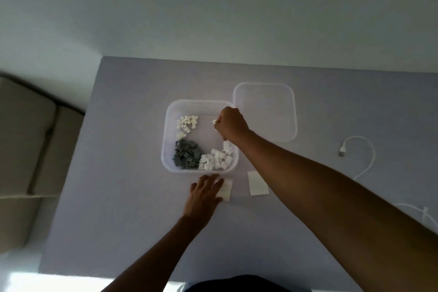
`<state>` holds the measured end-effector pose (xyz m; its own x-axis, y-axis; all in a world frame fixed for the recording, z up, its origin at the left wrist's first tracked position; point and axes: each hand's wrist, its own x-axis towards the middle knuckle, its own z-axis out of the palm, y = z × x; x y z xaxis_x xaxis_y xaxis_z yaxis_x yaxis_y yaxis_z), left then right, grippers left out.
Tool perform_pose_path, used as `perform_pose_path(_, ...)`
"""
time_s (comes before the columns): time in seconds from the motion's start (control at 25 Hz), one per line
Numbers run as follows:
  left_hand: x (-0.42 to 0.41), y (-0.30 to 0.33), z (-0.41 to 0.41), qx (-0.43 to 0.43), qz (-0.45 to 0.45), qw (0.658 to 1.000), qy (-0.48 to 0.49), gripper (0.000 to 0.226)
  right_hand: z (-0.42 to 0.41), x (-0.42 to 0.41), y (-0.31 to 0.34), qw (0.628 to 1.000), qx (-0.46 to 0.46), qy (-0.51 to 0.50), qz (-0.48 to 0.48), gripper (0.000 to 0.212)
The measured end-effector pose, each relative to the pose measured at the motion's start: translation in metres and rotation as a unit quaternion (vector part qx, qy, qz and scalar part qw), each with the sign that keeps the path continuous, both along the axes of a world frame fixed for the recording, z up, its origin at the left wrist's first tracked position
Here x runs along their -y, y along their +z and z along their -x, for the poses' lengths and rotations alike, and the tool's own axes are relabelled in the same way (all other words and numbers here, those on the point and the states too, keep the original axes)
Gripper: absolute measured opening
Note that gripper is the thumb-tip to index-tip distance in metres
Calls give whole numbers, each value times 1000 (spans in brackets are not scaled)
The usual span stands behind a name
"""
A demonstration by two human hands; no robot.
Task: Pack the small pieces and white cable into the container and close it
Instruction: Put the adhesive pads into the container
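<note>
Upholstery, beige cushioned seat (26, 140), stands at far left beside the pale lilac table (118, 208).

Left hand (205, 193): fingers spread flat, pressing on a small white card-like sheet (227, 189) that lies just in front of the container. It grips nothing.

Clear square plastic container (200, 135), open, near the table's middle. Contents: cluster of small white plastic pieces (187, 122) at its far left, heap of small grey plastic pieces (187, 154) at its near left, larger heap of white pieces (216, 159) at its near right.

Right hand (231, 124): fingers curled over the container's far right part, pinching one small white piece (214, 122) at the fingertips.

Second white rectangular sheet (257, 183), on the table just right of the first, near the container's front corner.

Clear rounded-square plastic lid (265, 111), lying flat, just beside the container's right rim.

White cable with a USB plug (366, 152), loose on the table well right of the lid, not yet packed; its near end runs out of view.

Handling note, as judgement: lower the pinched piece close over the bare floor of the container before letting go, so it does not bounce out; coil the cable before laying it in, so the lid can seat.

Markings: no brand, label or writing legible.
</note>
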<state>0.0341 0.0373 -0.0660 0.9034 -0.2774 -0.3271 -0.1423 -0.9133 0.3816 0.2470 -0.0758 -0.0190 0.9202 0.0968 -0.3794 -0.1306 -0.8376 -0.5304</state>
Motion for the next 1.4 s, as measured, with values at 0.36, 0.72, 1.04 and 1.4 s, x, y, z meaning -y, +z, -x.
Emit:
perform_pose_path(0.36,-11,-2,-10,-51,66,995,50,74,-15,-36,-29,983,-146,-112,-27,12)
perform_pose_path(0.72,-18,28,-21,-210,197,951,116,37,20,0,27,949,61,-160,-264,15)
perform_pose_path(1.04,-19,86,-54,-202,316,916,144,24,136,112,-15,974,87,-194,-79,30)
perform_pose_path(1.4,-20,46,-149,-84,199,947,238,31,181,128,-48,993,-70,-99,-8,64)
